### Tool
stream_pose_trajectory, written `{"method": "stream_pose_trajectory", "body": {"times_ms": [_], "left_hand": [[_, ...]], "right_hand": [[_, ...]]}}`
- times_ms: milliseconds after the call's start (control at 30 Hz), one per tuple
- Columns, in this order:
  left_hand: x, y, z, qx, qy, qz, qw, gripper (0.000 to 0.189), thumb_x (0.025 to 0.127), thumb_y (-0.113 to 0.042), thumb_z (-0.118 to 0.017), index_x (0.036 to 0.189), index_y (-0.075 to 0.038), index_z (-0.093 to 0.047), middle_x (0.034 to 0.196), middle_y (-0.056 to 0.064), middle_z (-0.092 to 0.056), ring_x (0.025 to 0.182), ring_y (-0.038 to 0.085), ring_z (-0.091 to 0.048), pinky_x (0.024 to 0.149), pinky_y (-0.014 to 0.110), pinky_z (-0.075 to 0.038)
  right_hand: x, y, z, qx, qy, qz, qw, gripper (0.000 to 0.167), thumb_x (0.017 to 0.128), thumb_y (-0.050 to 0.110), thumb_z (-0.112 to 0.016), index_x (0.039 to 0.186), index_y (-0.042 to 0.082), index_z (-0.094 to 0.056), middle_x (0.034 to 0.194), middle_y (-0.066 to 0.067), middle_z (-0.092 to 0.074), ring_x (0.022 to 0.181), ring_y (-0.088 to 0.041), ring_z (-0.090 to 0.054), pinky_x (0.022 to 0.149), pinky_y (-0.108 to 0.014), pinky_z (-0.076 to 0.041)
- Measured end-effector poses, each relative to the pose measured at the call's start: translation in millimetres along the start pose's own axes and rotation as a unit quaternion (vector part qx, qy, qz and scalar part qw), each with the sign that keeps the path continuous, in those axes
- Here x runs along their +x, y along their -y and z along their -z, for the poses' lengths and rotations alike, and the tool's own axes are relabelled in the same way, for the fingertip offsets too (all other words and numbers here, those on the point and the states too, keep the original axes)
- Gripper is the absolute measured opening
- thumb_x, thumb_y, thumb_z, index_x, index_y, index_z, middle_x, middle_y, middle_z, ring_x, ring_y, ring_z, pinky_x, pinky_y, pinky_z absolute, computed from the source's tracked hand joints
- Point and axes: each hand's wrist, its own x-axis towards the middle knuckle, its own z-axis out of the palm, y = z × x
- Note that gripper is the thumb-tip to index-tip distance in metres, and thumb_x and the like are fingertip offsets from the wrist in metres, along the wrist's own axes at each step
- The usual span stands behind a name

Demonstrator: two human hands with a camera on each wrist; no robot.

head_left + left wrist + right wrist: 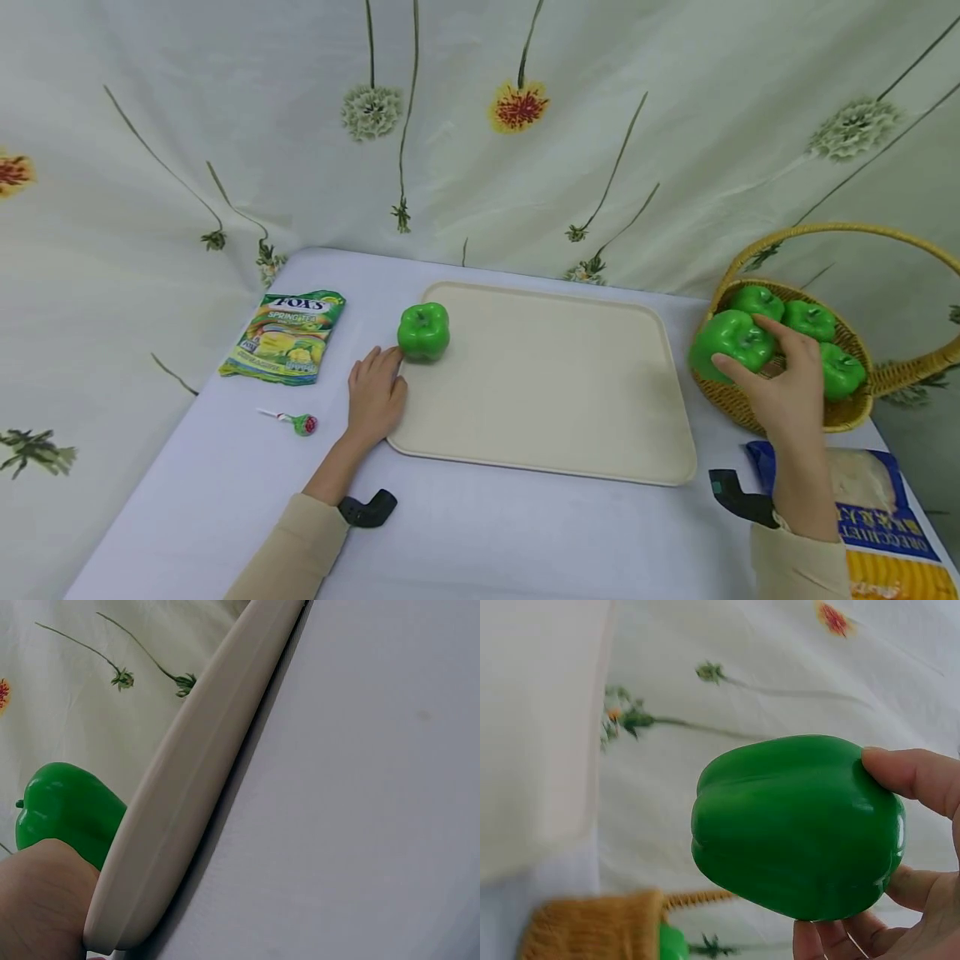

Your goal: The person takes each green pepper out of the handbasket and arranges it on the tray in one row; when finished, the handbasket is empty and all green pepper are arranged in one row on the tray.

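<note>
My right hand [787, 392] holds a green bell pepper [726, 343] between thumb and fingers, over the left side of the wicker basket [731, 404]. In the right wrist view the thumb presses one side of this bell pepper [795, 825] and the fingers lie along the other. Several more green bell peppers [808, 320] sit inside the basket. My left hand [375, 400] rests at the left edge of a beige tray [540, 383], fingers extended. Just beyond its fingertips another green bell pepper [423, 331] stands on the tray's upper left corner.
Left of the tray lie a Fox's candy bag [288, 337] and a wrapped lollipop [300, 423]. A blue and yellow pasta bag [888, 525] lies under the right forearm. The basket's tall handle [847, 227] arches up at the right. A floral cloth [465, 125] hangs behind the table.
</note>
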Motion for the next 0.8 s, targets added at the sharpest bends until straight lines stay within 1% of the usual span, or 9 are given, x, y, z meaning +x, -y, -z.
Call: {"method": "stream_pose_trajectory", "body": {"times_ms": [100,133,167,200,300,367,467,567,800], "left_hand": [[0.1,0.6,-0.6,0.001,0.000,0.000,1.0000,0.047,0.093,-0.007,-0.043,0.138,0.003,-0.049,0.145,0.022,-0.048,0.144,0.044,-0.025,0.117,0.064,-0.006],[0.1,0.8,-0.7,0.002,0.000,0.000,1.0000,0.047,0.093,-0.007,-0.043,0.138,0.003,-0.049,0.145,0.022,-0.048,0.144,0.044,-0.026,0.117,0.064,-0.006],[0.1,0.5,-0.5,0.003,0.000,0.000,1.0000,0.047,0.093,-0.007,-0.043,0.138,0.003,-0.049,0.145,0.022,-0.048,0.144,0.044,-0.026,0.117,0.064,-0.006],[0.0,0.3,-0.3,0.003,0.000,0.001,1.0000,0.047,0.093,-0.007,-0.043,0.138,0.003,-0.049,0.145,0.022,-0.048,0.144,0.044,-0.026,0.117,0.064,-0.006],[-0.1,-0.8,0.1,0.002,0.000,0.001,1.0000,0.047,0.093,-0.007,-0.043,0.138,0.004,-0.049,0.145,0.022,-0.048,0.144,0.044,-0.026,0.117,0.064,-0.006],[-0.4,-1.2,0.7,-0.001,0.000,0.002,1.0000,0.047,0.092,-0.007,-0.044,0.138,0.004,-0.049,0.144,0.022,-0.048,0.144,0.044,-0.026,0.117,0.064,-0.006],[-0.5,-1.8,1.2,-0.005,0.000,0.002,1.0000,0.047,0.092,-0.007,-0.044,0.137,0.004,-0.049,0.144,0.022,-0.048,0.143,0.044,-0.026,0.117,0.063,-0.006],[-0.6,-2.4,1.6,-0.010,0.001,0.002,0.9999,0.047,0.092,-0.006,-0.044,0.137,0.004,-0.049,0.144,0.023,-0.048,0.143,0.044,-0.026,0.117,0.063,-0.006],[-1.0,-2.1,2.7,-0.007,0.002,0.004,1.0000,0.047,0.092,-0.006,-0.044,0.137,0.004,-0.050,0.144,0.022,-0.049,0.143,0.043,-0.026,0.117,0.063,-0.007]], "right_hand": [[-0.2,9,-23,0.017,0.029,0.049,0.9982,0.069,0.083,0.017,-0.076,0.144,0.006,-0.046,0.139,-0.019,-0.039,0.110,-0.013,-0.038,0.080,-0.018,-0.036],[-0.3,13,-32,0.027,0.042,0.060,0.9969,0.069,0.083,0.015,-0.077,0.144,0.004,-0.046,0.138,-0.020,-0.040,0.113,-0.018,-0.038,0.082,-0.022,-0.037],[-0.1,17,-42,0.036,0.057,0.071,0.9952,0.069,0.082,0.014,-0.077,0.143,0.003,-0.046,0.136,-0.022,-0.041,0.116,-0.024,-0.039,0.086,-0.025,-0.040],[0.1,21,-51,0.047,0.074,0.079,0.9930,0.069,0.082,0.012,-0.077,0.142,0.002,-0.047,0.136,-0.023,-0.041,0.117,-0.026,-0.040,0.089,-0.031,-0.042],[0.6,36,-82,0.078,0.120,0.093,0.9854,0.068,0.081,0.010,-0.077,0.141,0.001,-0.047,0.135,-0.025,-0.040,0.121,-0.032,-0.042,0.096,-0.049,-0.043],[0.9,47,-103,0.091,0.147,0.102,0.9796,0.067,0.080,0.010,-0.078,0.140,0.002,-0.048,0.137,-0.024,-0.039,0.125,-0.035,-0.042,0.100,-0.054,-0.043],[-1.1,66,-132,0.101,0.182,0.116,0.9712,0.068,0.079,0.011,-0.079,0.140,0.004,-0.049,0.138,-0.022,-0.039,0.128,-0.035,-0.041,0.103,-0.054,-0.043],[-4.9,83,-156,0.105,0.211,0.130,0.9631,0.069,0.078,0.012,-0.080,0.140,0.005,-0.050,0.135,-0.021,-0.041,0.128,-0.034,-0.042,0.103,-0.053,-0.044],[-13.1,111,-196,0.098,0.251,0.159,0.9498,0.068,0.077,0.017,-0.081,0.138,0.005,-0.052,0.130,-0.019,-0.045,0.125,-0.034,-0.042,0.103,-0.052,-0.044]]}}
